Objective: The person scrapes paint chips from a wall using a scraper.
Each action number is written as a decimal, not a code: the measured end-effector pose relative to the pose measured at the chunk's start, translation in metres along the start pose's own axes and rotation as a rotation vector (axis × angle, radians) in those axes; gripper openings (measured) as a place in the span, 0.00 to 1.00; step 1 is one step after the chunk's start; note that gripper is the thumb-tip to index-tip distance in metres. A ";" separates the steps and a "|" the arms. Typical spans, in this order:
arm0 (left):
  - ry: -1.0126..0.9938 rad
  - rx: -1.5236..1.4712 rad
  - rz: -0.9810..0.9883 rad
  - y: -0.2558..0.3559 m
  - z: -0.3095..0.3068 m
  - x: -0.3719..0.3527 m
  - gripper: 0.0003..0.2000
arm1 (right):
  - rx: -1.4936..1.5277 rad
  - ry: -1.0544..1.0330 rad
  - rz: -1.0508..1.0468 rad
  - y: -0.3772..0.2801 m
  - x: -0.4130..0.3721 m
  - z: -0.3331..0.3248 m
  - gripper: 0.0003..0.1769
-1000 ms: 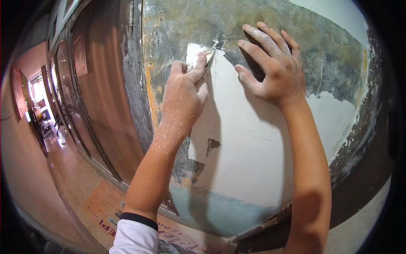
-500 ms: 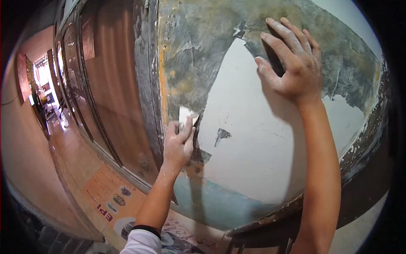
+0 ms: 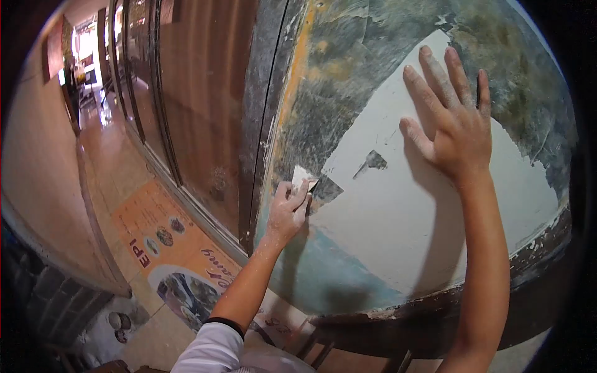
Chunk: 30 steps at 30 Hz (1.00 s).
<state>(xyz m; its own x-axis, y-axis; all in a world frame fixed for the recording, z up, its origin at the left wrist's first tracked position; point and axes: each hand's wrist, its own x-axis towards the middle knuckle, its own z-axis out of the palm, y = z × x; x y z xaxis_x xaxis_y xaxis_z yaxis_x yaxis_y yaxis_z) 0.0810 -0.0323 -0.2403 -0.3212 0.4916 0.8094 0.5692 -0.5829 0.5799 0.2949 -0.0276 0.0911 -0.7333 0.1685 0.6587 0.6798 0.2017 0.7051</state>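
My left hand point(image 3: 289, 214) is closed on a small white flat piece point(image 3: 303, 178) with a bent corner; I cannot make out its exact kind. It is at the panel, beside the left edge of a large white smooth patch point(image 3: 398, 217). My right hand point(image 3: 457, 130) lies with fingers spread over the upper part of that patch, nothing in it. White dust coats the fingers of both hands. Around the patch the panel surface point(image 3: 342, 93) is mottled dark grey-green with yellow stains. A dark uncovered spot point(image 3: 375, 160) shows inside the patch.
A dark frame and brown sliding panels point(image 3: 202, 93) stand to the left. On the tiled floor lies an orange printed banner point(image 3: 146, 217). Grey blocks point(image 3: 65, 304) are stacked at lower left. A chipped dark ledge point(image 3: 398, 311) runs below the panel, and a passage leads to a bright doorway.
The view has shifted, so the panel and both hands appear farther right. My right hand's fingers are spread wider and now lie over the white patch. My left hand keeps the white piece.
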 end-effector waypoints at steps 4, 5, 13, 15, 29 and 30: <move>0.020 -0.005 0.031 0.002 0.003 0.002 0.23 | 0.144 -0.107 -0.109 -0.018 -0.027 -0.003 0.40; 0.004 -0.008 -0.002 0.006 0.002 0.003 0.24 | 0.137 -0.139 -0.131 -0.013 -0.032 -0.008 0.39; -0.006 0.000 -0.013 0.001 0.007 0.008 0.24 | -0.055 -0.111 -0.181 0.018 -0.065 -0.016 0.35; -0.019 -0.010 0.023 -0.001 0.006 0.010 0.24 | -0.052 -0.117 -0.173 0.019 -0.068 -0.015 0.35; -0.099 0.069 -0.017 0.018 -0.009 0.026 0.24 | -0.007 -0.053 -0.224 0.020 -0.068 -0.011 0.33; -0.113 0.089 -0.014 0.017 -0.009 0.027 0.24 | 0.002 -0.044 -0.228 0.021 -0.069 -0.011 0.33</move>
<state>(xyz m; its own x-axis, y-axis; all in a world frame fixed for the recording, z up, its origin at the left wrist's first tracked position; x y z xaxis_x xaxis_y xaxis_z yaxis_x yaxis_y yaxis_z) 0.0748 -0.0348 -0.2078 -0.2451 0.5720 0.7828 0.6319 -0.5181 0.5765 0.3597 -0.0456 0.0633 -0.8680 0.1606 0.4699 0.4962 0.2412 0.8340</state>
